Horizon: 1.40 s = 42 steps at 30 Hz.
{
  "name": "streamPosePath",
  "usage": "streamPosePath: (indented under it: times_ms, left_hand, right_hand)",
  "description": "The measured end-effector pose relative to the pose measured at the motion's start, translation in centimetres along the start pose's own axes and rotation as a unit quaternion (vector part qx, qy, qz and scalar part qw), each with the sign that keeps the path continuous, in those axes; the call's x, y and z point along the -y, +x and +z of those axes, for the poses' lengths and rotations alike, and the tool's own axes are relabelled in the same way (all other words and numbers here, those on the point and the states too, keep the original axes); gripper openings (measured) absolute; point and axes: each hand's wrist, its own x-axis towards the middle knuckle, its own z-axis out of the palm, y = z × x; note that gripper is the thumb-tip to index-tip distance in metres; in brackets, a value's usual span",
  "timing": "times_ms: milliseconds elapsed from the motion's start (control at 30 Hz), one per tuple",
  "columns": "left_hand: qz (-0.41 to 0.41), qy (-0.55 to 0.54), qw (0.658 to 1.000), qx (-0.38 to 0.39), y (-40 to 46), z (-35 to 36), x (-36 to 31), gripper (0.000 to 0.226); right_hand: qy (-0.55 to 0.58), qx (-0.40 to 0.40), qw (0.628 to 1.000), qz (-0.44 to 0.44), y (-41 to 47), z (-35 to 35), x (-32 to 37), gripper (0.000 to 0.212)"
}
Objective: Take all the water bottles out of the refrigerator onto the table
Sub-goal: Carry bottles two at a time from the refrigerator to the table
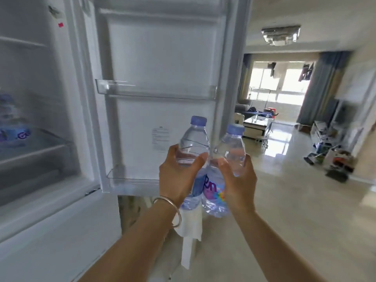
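The refrigerator [67,110] fills the left half of the frame with its door [160,82] swung open through the centre; the two door racks in view, one mid-frame and one lower, appear to hold nothing. Inside the cabinet, at the left edge of the frame, a blurred cluster of blue-capped, blue-labelled bottles [10,123] remains on a glass shelf, so by my judgement the task is partly done and further trips are needed. No counter is identifiable in this view; a low white table shows far back in the living room, right of centre, but whether it is the destination cannot be told. In the centre of the frame two clear plastic water bottles are held upright, side by side and touching at the label. The left hand [179,176], with a metal bangle [173,210] on its wrist, has fingers and thumb curled round the shoulder of the left water bottle [193,143]. The right hand [238,180] is wrapped likewise round the shoulder and upper body of the right water bottle [232,147]. Both bottles are capped and appear full, so each should be moderately heavy for its size. The thin walls will likely flex under a hard squeeze, and chilled plastic may sweat and turn slippery. The soundest hold is round the mid-body just above the label, or below the shoulder, with firm but not crushing pressure.
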Motion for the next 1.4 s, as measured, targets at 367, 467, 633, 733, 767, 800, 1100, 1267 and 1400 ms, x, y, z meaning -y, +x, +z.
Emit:
streamPosePath:
  times_ms: [367,467,633,733,767,800,1100,1267,1400]
  left_hand:
    - [-0.08,-0.074,0.986,0.13,-10.2,26.2,-0.8,0.032]
    - [-0.097,-0.071,0.983,0.141,-10.6,30.3,-0.4,0.034]
    - [-0.102,-0.053,0.984,0.132,-8.0,35.4,2.1,0.043]
    - [-0.107,-0.048,0.987,0.113,-4.8,38.1,4.0,0.035]
    - [-0.108,-0.05,0.987,0.106,-3.4,38.9,4.7,0.035]
    - [-0.107,-0.053,0.988,0.101,-1.9,39.7,5.4,0.034]
    - [-0.103,-0.062,0.99,0.074,13.7,46.3,11.9,0.028]
    - [-0.12,-0.055,0.99,0.059,20.3,48.5,16.4,0.023]
    - [-0.145,-0.048,0.988,0.024,26.1,50.0,21.0,0.036]
  right_hand:
    - [-0.132,-0.042,0.989,0.051,6.4,-26.6,-7.0,0.027]
    - [-0.141,-0.055,0.986,0.073,8.2,-29.7,-9.6,0.025]
    - [-0.138,-0.07,0.985,0.082,12.2,-30.6,-14.3,0.023]
    - [-0.139,-0.065,0.984,0.087,15.7,-29.6,-17.3,0.024]
    - [-0.142,-0.06,0.984,0.088,17.1,-29.1,-18.4,0.023]
    - [-0.142,-0.056,0.984,0.089,18.7,-28.5,-19.4,0.023]
    - [-0.136,-0.018,0.988,0.074,33.8,-21.1,-28.5,0.023]
    - [-0.133,0.012,0.988,0.078,39.8,-16.9,-33.9,0.022]
    - [-0.107,0.059,0.988,0.094,45.2,-12.4,-39.3,0.025]
